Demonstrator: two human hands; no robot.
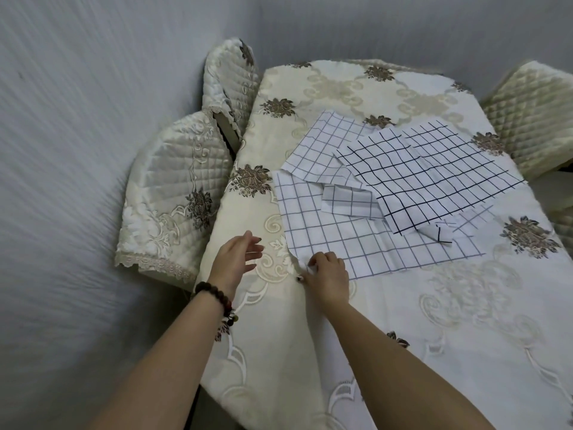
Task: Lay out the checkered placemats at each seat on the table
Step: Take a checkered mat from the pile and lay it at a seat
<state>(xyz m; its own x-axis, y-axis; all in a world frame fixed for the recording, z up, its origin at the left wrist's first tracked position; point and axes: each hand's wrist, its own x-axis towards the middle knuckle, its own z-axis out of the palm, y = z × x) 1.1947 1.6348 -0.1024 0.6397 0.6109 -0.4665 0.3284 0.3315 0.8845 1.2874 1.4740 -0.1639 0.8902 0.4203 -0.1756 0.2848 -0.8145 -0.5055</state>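
Several white checkered placemats lie overlapped in a loose pile on the table's cream embroidered cloth (pixel 403 321). The nearest placemat (pixel 341 240) has thin grey-blue lines. On top of the pile sits a placemat with bold black lines (pixel 434 175), and another grey-lined one (pixel 322 147) lies at the far left. My right hand (pixel 328 277) pinches the near left corner of the nearest placemat. My left hand (pixel 238 259), with a bead bracelet on the wrist, hovers open over the cloth just left of that corner, touching nothing.
Chairs with cream quilted covers stand along the table's left side (pixel 173 193), (pixel 232 85) and at the far right (pixel 527 119). A grey wall runs along the left and back. The table's left edge is close to my left hand.
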